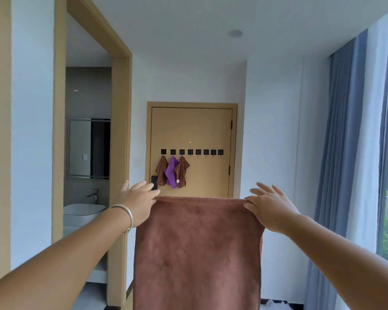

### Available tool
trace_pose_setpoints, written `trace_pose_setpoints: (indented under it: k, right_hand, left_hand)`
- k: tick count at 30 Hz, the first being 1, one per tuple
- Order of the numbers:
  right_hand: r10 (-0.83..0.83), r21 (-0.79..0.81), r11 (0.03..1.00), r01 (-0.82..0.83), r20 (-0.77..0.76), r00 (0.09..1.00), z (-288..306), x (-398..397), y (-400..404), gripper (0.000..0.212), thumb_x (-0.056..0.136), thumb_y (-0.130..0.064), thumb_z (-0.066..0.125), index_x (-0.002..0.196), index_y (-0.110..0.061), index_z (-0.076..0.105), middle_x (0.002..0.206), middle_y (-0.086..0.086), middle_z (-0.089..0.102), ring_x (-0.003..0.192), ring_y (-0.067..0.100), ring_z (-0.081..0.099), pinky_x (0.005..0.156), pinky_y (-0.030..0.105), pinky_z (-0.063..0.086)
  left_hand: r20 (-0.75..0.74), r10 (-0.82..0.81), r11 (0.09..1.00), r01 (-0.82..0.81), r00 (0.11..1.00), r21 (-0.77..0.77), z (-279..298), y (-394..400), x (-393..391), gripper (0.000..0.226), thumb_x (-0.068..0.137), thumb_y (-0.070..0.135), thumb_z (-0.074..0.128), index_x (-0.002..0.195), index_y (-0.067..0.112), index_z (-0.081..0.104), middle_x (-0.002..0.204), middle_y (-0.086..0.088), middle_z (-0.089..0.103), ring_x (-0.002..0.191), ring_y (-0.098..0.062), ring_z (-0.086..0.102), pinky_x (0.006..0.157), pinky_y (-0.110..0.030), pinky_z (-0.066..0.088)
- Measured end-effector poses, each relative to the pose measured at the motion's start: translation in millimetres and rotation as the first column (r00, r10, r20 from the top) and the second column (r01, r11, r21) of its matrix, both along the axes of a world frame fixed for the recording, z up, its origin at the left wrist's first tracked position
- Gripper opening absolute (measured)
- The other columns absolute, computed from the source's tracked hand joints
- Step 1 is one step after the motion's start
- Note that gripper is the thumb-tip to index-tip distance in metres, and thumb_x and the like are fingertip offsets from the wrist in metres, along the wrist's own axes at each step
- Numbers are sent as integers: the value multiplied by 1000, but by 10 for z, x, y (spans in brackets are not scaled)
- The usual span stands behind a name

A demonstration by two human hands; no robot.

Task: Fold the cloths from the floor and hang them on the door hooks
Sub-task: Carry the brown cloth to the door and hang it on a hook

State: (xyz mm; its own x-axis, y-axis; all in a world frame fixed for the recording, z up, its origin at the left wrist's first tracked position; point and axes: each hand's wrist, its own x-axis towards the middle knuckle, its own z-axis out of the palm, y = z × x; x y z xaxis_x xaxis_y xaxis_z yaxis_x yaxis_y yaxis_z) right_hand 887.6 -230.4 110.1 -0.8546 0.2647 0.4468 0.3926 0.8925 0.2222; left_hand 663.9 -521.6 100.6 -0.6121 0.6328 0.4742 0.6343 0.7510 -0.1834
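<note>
Brown cloth (197,253): held spread in mid-air, well short of the door (211,130), top edge level, body hanging straight down. The left hand (137,202) pinches the top left corner; the right hand (271,209) pinches the top right corner. On both, the remaining fingers are extended and splayed.

Judged step: first fold. Bring the two corners together evenly, keeping the top edge taut so the side edges align.

On the door, a row of hooks (192,152) carries three hung cloths (171,172) at its left end; the hooks right of these are free. Left of the door, a doorway opens onto a basin (83,212); right of the door hangs a curtain (345,153). The passage toward the door appears unobstructed.
</note>
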Motion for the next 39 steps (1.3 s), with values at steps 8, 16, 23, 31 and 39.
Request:
trace_pose_setpoints:
  k: [8,16,23,31,39]
  right_hand:
    - [-18,-24,1000,18,19,1000,25,-1099,309,46,103,-45,18,136,-39,49,153,-6,33,148,17,5,120,43,4]
    - [-8,-58,998,8,5,1000,-49,-2185,925,45,102,-49,18,132,-41,51,152,-7,34,148,15,4,119,42,3]
    - [66,15,998,-66,-13,998,-82,-3173,1744,39,104,-43,25,127,-38,56,145,-8,42,145,18,13,118,42,14]
    - [95,-47,994,-95,-4,995,-139,-4260,2583,41,104,-44,22,134,-40,50,152,-8,34,147,18,7,119,42,12]
    - [98,-63,993,-97,9,995,-306,-5474,3044,43,103,-46,20,135,-42,48,154,-9,31,148,17,4,120,41,9]
  left_hand:
    - [7,10,999,-10,1000,-44,138,318,-1130,44,104,29,20,147,35,29,159,8,19,148,-13,7,118,-51,3]
    - [3,24,998,-24,1000,-62,142,844,-2078,42,104,30,22,144,35,33,156,9,24,147,-13,9,118,-51,2]
    - [16,63,996,-62,998,-69,34,1564,-2972,42,104,29,22,144,34,34,154,10,27,146,-12,11,117,-50,3]
    - [15,89,995,-88,996,-36,-63,2376,-4051,39,102,30,23,136,35,42,148,12,34,142,-11,19,116,-48,5]
    - [21,86,994,-84,996,-73,-253,2839,-5284,41,103,28,22,142,36,34,155,11,24,146,-12,10,116,-49,4]
